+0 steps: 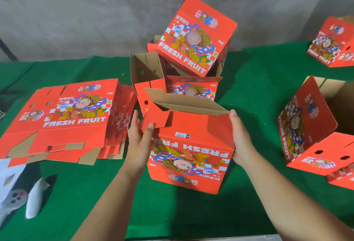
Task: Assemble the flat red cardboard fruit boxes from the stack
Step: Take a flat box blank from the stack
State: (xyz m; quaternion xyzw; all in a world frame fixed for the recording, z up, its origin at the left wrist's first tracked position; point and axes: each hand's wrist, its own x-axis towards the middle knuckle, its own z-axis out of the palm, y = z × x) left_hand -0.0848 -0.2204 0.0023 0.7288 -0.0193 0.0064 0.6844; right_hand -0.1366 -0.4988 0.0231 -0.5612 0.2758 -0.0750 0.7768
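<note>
On green tabletop point(249, 91), left hand point(138, 141) pinching box point(191, 145) flap, right hand point(240, 141) fingers flat against side; risking misfolded flaps.

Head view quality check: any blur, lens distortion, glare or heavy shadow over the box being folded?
Head view: wide-angle bending curves the table edge and tilts the right-side boxes; soft, even light, no glare; only faint shadows under the held box and forearms; slight softness overall, print on the box still readable; both the left hand and right hand are clear.
</note>
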